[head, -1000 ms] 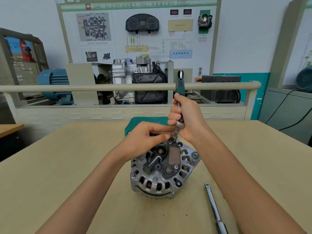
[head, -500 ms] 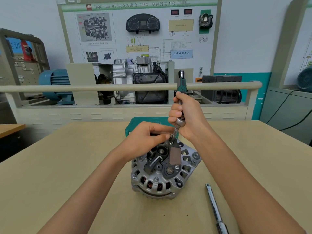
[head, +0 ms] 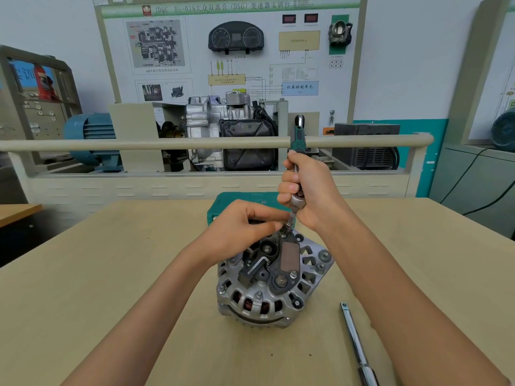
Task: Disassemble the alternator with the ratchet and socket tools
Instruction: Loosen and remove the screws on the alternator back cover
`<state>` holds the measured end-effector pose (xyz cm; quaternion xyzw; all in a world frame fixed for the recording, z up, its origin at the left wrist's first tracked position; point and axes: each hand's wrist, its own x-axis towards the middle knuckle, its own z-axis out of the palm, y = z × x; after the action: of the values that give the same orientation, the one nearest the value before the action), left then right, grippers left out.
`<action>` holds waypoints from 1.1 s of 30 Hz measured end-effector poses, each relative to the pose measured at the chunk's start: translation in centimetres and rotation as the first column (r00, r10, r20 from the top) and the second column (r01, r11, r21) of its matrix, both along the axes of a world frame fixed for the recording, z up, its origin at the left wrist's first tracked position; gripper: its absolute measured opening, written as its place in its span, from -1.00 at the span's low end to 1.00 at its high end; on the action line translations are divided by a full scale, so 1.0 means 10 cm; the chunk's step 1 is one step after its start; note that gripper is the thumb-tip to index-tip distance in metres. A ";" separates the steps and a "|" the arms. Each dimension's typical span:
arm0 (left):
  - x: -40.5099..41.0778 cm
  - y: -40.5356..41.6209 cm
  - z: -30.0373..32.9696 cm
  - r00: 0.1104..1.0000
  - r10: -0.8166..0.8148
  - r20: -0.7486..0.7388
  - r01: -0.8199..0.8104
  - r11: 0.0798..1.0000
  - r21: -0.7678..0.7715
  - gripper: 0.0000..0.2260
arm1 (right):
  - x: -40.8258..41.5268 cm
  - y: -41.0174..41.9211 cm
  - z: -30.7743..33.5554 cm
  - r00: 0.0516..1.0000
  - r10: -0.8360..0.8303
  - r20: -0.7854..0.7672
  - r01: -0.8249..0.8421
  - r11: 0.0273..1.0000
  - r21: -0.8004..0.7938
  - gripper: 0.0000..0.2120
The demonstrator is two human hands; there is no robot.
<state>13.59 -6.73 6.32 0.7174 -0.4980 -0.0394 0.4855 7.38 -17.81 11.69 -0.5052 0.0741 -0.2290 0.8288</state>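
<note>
Nearest, at the right of the counter (head: pixel 83 288): a loose metal bar (head: pixel 355 341) lies flat, its far tip just beside the alternator (head: pixel 274 282) but not touching it. The alternator sits mid-counter, rear face up, black plastic cover and brown rectangular pad showing on top, copper windings visible through the housing slots.

Left hand (head: pixel 245 231): fingers curled, thumb and fingertips pinching at the base of the socket (head: pixel 289 222), right where it meets the far edge of the alternator's top.

Right hand (head: pixel 309 190): closed in a fist round the ratchet (head: pixel 297 140), gripping low by the head. Tool stands almost upright, green-and-black handle rising above the fist, socket pointing down onto a fastener at the alternator's far edge.

Behind the hands, a green tool case (head: pixel 239 200) lies on the counter, partly hidden by them.

Further back: a beige rail (head: pixel 167 144), a cutaway gearbox (head: pixel 228 129), a blue motor (head: pixel 89 135), and a wall training board (head: pixel 231 51) with an instrument cluster.
</note>
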 end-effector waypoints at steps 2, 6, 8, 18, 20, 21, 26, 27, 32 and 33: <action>0.00 -0.01 0.00 1.000 -0.001 -0.003 0.001 1.000 -0.003 -0.76 | 0.01 0.00 0.00 1.000 -0.003 -0.004 0.003 1.000 -0.001 -0.75; 0.01 -0.01 -0.01 1.000 0.005 -0.002 -0.005 1.000 -0.008 -0.77 | 0.02 0.02 0.01 1.000 -0.001 0.003 0.001 1.000 -0.013 -0.75; 0.01 -0.01 -0.01 1.000 0.010 -0.005 -0.010 1.000 -0.010 -0.77 | 0.02 0.02 0.01 1.000 0.008 0.009 -0.008 1.000 -0.015 -0.75; 0.02 -0.03 -0.01 0.999 0.025 -0.020 -0.025 1.000 -0.016 -0.79 | 0.07 0.05 0.02 1.000 0.027 -0.007 -0.028 0.997 -0.066 -0.78; 0.01 -0.03 -0.01 1.000 0.025 -0.002 -0.025 0.999 -0.020 -0.79 | 0.09 0.05 0.02 0.997 0.067 -0.029 -0.069 0.994 -0.084 -0.78; 0.01 -0.02 -0.01 1.000 0.020 0.001 -0.020 1.000 -0.019 -0.78 | 0.10 0.05 0.02 0.995 0.089 -0.046 -0.093 0.991 -0.097 -0.77; 0.01 -0.03 0.00 1.000 0.010 0.002 -0.010 1.000 0.003 -0.79 | 0.14 0.05 0.04 0.976 0.181 -0.121 -0.203 0.960 -0.195 -0.77; 0.01 -0.03 0.00 1.000 0.007 0.000 -0.007 1.000 0.005 -0.80 | 0.14 0.04 0.04 0.969 0.208 -0.134 -0.231 0.954 -0.193 -0.77; 0.00 -0.04 0.01 1.000 0.003 0.018 -0.003 1.000 0.001 -0.84 | 0.16 -0.08 0.09 0.906 0.377 -0.191 -0.398 0.913 -0.086 -0.74; 0.00 -0.05 0.01 1.000 0.007 0.020 -0.007 1.000 -0.002 -0.83 | 0.17 -0.10 0.10 0.898 0.396 -0.192 -0.413 0.908 -0.062 -0.74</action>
<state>13.59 -7.20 6.44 0.7189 -0.5005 -0.0299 0.4814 9.03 -18.82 12.69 -0.5688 0.0284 -0.0099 0.8219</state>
